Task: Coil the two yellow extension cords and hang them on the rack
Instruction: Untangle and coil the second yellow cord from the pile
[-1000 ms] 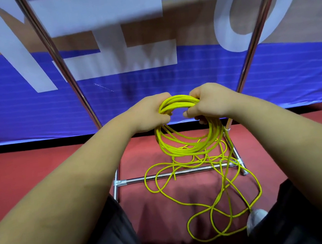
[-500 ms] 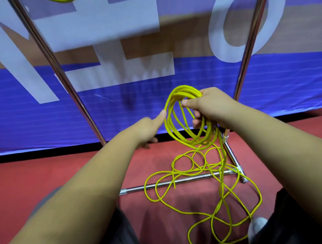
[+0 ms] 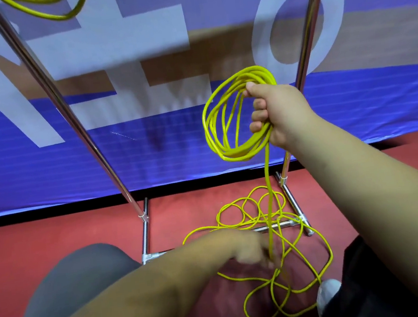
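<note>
While the right hand [image 3: 275, 114] has its grip wrapped round a half-made coil [image 3: 238, 153] between the uprights of the rack [image 3: 64, 107], the left hand [image 3: 252, 250] is down by the rack's base at the hanging strand, too blurry to tell if it's gripping. Loads of loose cord [image 3: 236, 225] lies on the floor there, so I'd say mid-coiling; next up, feed another loop without snagging.

Banner [image 3: 149, 149]: blue and purple cloth with large white letters, stretched across the back.
Floor [image 3: 43, 245]: red, below the banner.
Trouser leg [image 3: 80, 277]: grey, lower left.
Shoe [image 3: 327, 290]: white toe, lower right.
</note>
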{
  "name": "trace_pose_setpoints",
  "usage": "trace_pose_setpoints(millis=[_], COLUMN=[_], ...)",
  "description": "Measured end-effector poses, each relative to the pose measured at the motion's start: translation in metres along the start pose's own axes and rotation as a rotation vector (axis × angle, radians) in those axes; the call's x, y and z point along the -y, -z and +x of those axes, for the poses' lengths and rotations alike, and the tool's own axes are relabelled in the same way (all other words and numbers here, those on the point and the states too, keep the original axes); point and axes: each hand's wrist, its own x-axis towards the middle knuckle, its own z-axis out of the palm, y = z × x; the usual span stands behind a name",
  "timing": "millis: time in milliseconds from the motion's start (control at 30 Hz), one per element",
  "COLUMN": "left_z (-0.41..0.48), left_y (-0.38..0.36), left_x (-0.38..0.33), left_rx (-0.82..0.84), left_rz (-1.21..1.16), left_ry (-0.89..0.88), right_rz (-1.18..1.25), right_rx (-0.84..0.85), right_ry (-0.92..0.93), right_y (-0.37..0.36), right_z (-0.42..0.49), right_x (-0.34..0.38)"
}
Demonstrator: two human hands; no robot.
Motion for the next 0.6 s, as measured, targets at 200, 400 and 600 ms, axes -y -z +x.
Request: trace_pose_setpoints(millis=[200,400,600], left_z=[-0.009,-0.057,-0.115], left_y=[0.02,0.085,0.135], left_x=[0.038,0.06,0.049], left_rx=[-0.18,-0.895,-1.061], left_rz=[-0.018,-0.81,-1.461], left_ry=[0.216,0.291,0.12], right_rz=[-0.119,-0.504,-0.826], right_rx=[0.007,0.043,0.049], right_ry=[0.014,0.113,0.202], right_y=[0.02,0.032,0.031], right_z=[-0.003,-0.008,-0.007], right_x=[0.007,0.004,-0.013])
